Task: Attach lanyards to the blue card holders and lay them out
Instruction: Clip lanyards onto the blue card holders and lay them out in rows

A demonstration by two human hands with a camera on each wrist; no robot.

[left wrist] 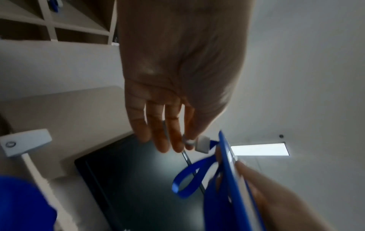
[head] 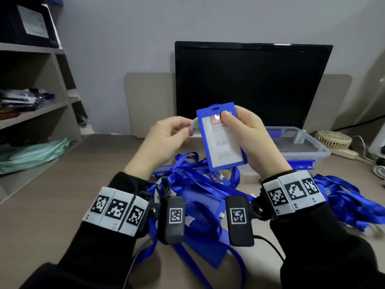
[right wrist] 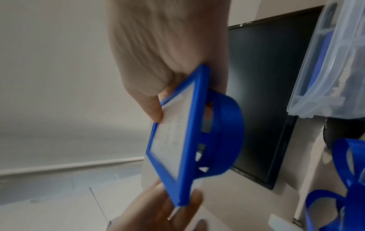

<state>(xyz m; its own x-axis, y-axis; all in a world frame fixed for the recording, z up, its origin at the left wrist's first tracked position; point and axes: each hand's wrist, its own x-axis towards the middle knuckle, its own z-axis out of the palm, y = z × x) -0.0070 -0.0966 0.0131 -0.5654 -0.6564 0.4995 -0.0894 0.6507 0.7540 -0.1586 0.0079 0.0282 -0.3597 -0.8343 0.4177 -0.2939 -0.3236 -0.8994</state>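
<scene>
My right hand (head: 227,118) holds a blue card holder (head: 221,142) upright above the desk, thumb on its front near the top slot and fingers behind it. My left hand (head: 187,128) pinches a lanyard's pale clip (head: 193,126) at the holder's upper left edge. In the left wrist view the left hand's fingertips (left wrist: 177,145) grip the clip (left wrist: 201,146), and a blue ribbon loop (left wrist: 189,179) hangs beside the holder's edge (left wrist: 233,179). In the right wrist view the holder (right wrist: 177,140) is in my right hand (right wrist: 158,109) with ribbon (right wrist: 227,132) curling behind it.
A tangle of blue lanyards (head: 187,180) and another card holder (head: 200,203) lie on the desk under my wrists. A clear plastic box (head: 302,149) sits to the right, a dark monitor (head: 250,84) behind, shelves (head: 31,113) to the left, and a small fan (head: 333,139) at far right.
</scene>
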